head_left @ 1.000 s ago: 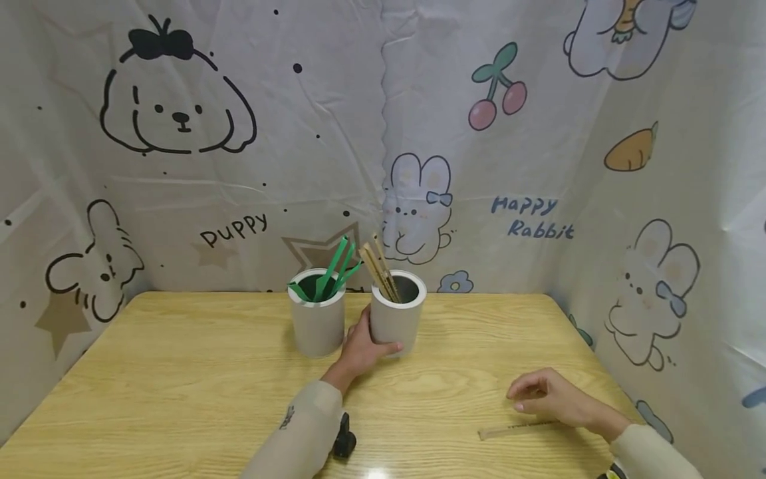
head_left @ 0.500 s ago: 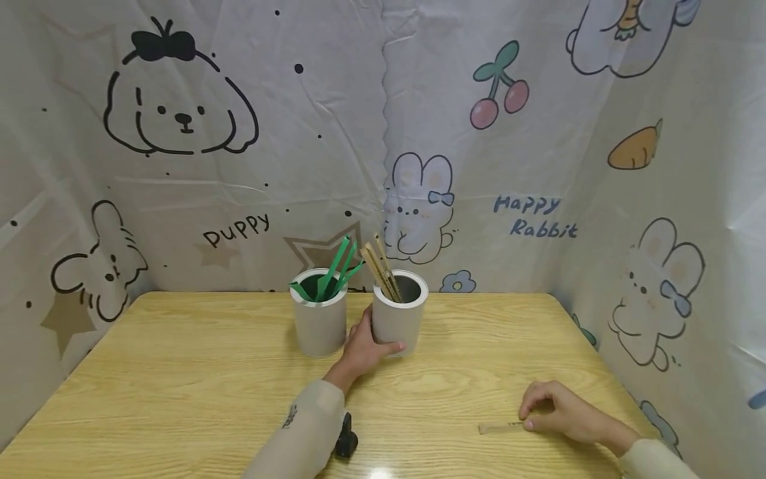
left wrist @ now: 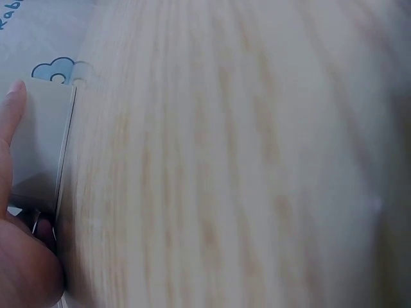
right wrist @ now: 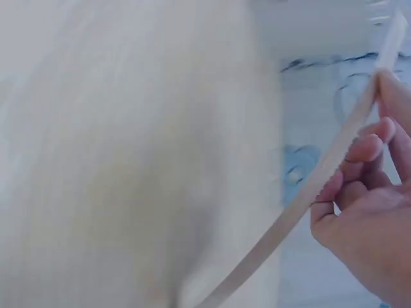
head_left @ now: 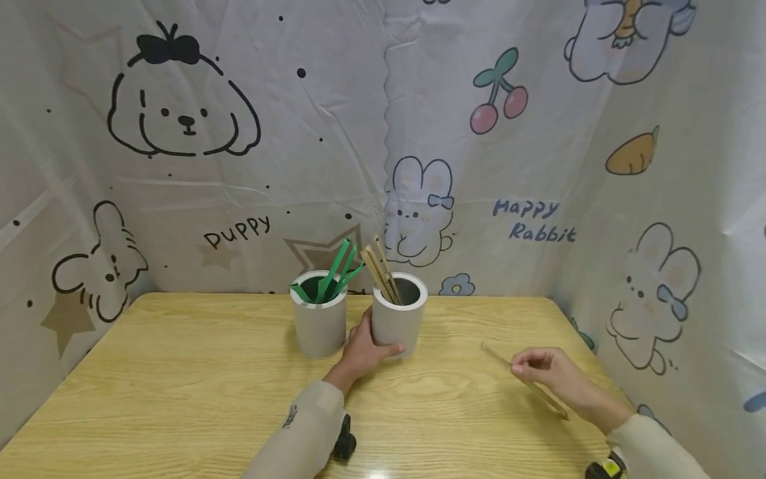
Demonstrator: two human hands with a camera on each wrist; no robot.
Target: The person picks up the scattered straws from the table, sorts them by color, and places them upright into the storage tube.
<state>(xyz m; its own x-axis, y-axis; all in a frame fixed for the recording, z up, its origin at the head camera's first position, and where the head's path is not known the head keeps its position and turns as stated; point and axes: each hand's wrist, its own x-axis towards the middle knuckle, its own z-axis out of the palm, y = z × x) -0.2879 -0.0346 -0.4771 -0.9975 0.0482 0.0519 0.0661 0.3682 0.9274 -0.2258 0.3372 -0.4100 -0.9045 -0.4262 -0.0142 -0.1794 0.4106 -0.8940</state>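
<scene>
My left hand (head_left: 362,351) grips the lower part of the right-hand grey cup (head_left: 403,326), thumb across its front. That cup (left wrist: 43,138) also shows at the left wrist view's edge, beside my hand (left wrist: 22,256). Several slim tan sticks (head_left: 380,274) lean inside it. Over the table's right side, my right hand (head_left: 556,378) pinches another slim tan stick (head_left: 543,395), apparently paper-wrapped, held slanting above the surface. In the right wrist view the stick (right wrist: 276,231) runs diagonally past my curled fingers (right wrist: 366,149).
A second grey cup (head_left: 318,329) with several green sticks (head_left: 331,276) stands just left of the gripped one. The wooden table (head_left: 197,386) meets a printed cloth backdrop (head_left: 335,166) at the back, with more cloth at both sides.
My right hand came down to the tan stick on the table, pinched it and lifted it, tilting its far end up. My left hand and the cups stayed in place.
</scene>
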